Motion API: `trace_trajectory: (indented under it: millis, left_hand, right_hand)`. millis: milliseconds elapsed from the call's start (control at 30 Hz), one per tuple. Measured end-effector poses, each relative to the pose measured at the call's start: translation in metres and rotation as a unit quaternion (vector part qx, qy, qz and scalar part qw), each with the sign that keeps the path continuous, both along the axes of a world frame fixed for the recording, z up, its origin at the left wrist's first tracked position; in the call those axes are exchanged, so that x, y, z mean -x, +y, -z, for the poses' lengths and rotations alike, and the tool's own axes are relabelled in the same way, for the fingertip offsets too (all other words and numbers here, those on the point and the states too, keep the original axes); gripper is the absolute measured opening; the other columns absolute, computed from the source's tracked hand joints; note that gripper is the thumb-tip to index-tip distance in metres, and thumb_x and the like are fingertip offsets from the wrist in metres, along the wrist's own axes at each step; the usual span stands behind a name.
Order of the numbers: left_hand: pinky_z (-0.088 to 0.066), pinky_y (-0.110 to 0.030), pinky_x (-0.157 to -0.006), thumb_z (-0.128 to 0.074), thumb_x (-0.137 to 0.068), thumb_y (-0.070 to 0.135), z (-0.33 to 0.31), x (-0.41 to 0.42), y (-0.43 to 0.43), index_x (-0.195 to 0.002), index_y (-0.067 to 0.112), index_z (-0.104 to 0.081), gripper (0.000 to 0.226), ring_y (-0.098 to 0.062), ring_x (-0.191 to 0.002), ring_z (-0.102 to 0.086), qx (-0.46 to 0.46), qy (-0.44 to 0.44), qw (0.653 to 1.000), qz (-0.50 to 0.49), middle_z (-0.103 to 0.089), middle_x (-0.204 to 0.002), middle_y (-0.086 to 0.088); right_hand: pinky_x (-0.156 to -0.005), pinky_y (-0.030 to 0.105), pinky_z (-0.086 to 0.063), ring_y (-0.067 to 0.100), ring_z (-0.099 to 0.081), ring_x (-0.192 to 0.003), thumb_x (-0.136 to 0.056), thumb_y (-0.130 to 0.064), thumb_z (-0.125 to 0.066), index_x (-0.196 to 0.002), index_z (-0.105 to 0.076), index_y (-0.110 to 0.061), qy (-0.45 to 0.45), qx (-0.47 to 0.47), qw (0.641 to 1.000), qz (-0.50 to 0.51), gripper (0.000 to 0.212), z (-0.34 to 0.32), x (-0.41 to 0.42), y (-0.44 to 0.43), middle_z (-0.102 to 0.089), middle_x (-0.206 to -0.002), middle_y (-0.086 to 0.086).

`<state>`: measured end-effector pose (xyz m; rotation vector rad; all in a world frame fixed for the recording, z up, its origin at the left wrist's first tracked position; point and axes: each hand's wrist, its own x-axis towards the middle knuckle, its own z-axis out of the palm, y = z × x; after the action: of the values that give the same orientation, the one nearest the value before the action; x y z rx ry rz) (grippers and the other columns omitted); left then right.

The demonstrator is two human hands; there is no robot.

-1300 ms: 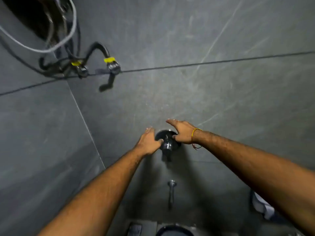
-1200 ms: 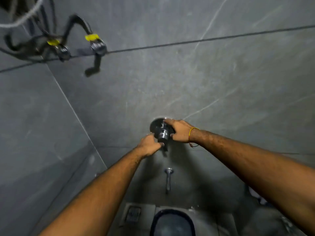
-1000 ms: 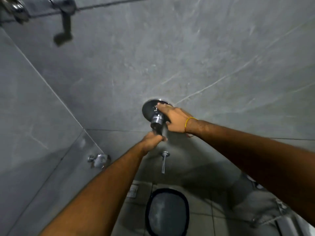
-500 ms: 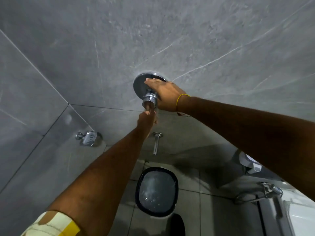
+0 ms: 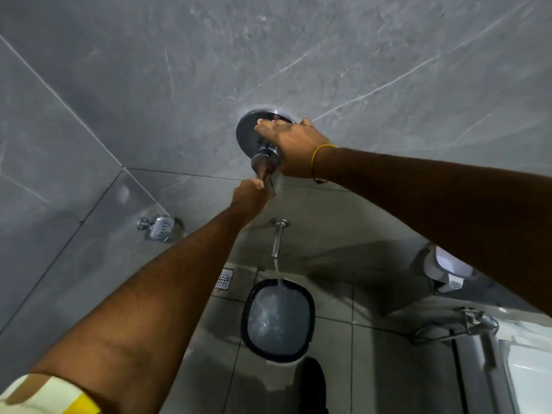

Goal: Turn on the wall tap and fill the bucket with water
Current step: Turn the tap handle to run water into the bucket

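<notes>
a person's right hand [image 5: 294, 150] lies flat and open-fingered over the round chrome wall tap [image 5: 263, 144] on a grey tiled wall, while the left hand [image 5: 250, 196] is closed around the tap's lever [image 5: 270, 185] just below. water falls from the spout [image 5: 278, 237] into the dark-rimmed bucket [image 5: 277, 319] standing on the floor directly beneath, with a floor drain [image 5: 224, 279] just to its left.

Right hand [image 5: 294, 150] laid over the chrome wall valve [image 5: 259, 144]; left hand [image 5: 250, 196] closed on its lever below. Water [image 5: 277, 271] runs from the spout [image 5: 278, 237] into the dark-rimmed bucket [image 5: 277, 319] on the tiled floor [image 5: 373, 363].
</notes>
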<state>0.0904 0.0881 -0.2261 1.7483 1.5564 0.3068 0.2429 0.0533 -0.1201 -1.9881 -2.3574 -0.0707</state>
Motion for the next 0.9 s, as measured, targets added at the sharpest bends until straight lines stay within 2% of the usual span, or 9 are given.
trace_trajectory:
  millis: [167,267,433,667,733,800,900]
  left_hand:
    - [-0.057,-0.05,-0.091,-0.044,-0.101,0.028,0.002,0.0,-0.002,-0.102,0.001,-0.067,0.035,-0.038,-0.095,-0.071,-0.054,0.019,0.998,0.039,-0.072,-0.101,-0.021]
    - [-0.058,-0.045,-0.088,-0.044,-0.102,0.028,-0.001,-0.001,-0.006,-0.099,0.001,-0.067,0.035,-0.035,-0.092,-0.071,-0.082,0.046,0.995,0.045,-0.072,-0.099,-0.019]
    - [-0.055,-0.041,-0.087,-0.049,-0.097,0.016,0.0,-0.001,-0.009,-0.098,0.003,-0.065,0.021,-0.035,-0.091,-0.07,-0.13,0.088,0.984,0.079,-0.072,-0.097,-0.019]
    - [-0.051,-0.035,-0.079,-0.053,-0.096,0.012,0.003,-0.001,-0.011,-0.103,0.003,-0.064,0.017,-0.027,-0.086,-0.067,-0.141,0.095,0.981,0.089,-0.07,-0.097,-0.014]
    - [-0.053,-0.037,-0.082,-0.054,-0.095,0.012,0.003,-0.001,-0.011,-0.104,0.003,-0.064,0.016,-0.029,-0.09,-0.069,-0.136,0.085,0.983,0.084,-0.069,-0.095,-0.014]
    - [-0.052,-0.036,-0.084,-0.054,-0.094,0.012,0.003,-0.001,-0.011,-0.105,0.003,-0.064,0.017,-0.03,-0.093,-0.069,-0.135,0.079,0.985,0.075,-0.07,-0.096,-0.014]
    - [-0.043,-0.031,-0.078,-0.056,-0.093,0.01,0.003,-0.001,-0.012,-0.105,0.003,-0.064,0.016,-0.028,-0.092,-0.067,-0.136,0.073,0.986,0.067,-0.065,-0.091,-0.009]
  right_hand:
    - [-0.105,0.054,-0.033,0.023,-0.036,-0.145,-0.083,-0.029,-0.062,-0.157,-0.023,-0.023,-0.004,0.005,1.0,-0.004,0.084,0.004,-0.002,0.003,-0.02,-0.166,-0.003]
    - [-0.105,0.053,-0.034,0.025,-0.04,-0.143,-0.085,-0.027,-0.061,-0.158,-0.023,-0.022,-0.009,0.002,1.0,-0.009,0.082,0.004,-0.003,0.005,-0.017,-0.167,-0.004]
    - [-0.104,0.052,-0.035,0.026,-0.043,-0.141,-0.086,-0.031,-0.061,-0.157,-0.024,-0.02,-0.032,-0.012,0.999,-0.019,0.081,0.008,-0.003,0.01,-0.019,-0.166,-0.002]
    - [-0.101,0.05,-0.037,0.029,-0.051,-0.132,-0.088,-0.035,-0.061,-0.152,-0.033,-0.018,-0.062,-0.032,0.997,-0.042,0.072,0.007,-0.004,0.015,-0.03,-0.161,0.0]
    - [-0.099,0.049,-0.037,0.028,-0.053,-0.13,-0.088,-0.036,-0.06,-0.152,-0.035,-0.018,-0.071,-0.041,0.996,-0.045,0.071,0.008,-0.004,0.016,-0.031,-0.16,-0.001]
    - [-0.095,0.047,-0.037,0.028,-0.057,-0.122,-0.087,-0.037,-0.06,-0.149,-0.039,-0.017,-0.092,-0.06,0.993,-0.049,0.068,0.008,-0.004,0.018,-0.038,-0.155,0.0]
    - [-0.091,0.046,-0.036,0.03,-0.064,-0.106,-0.088,-0.038,-0.06,-0.14,-0.048,-0.017,-0.132,-0.091,0.986,-0.051,0.058,0.006,-0.004,0.022,-0.051,-0.142,0.001]
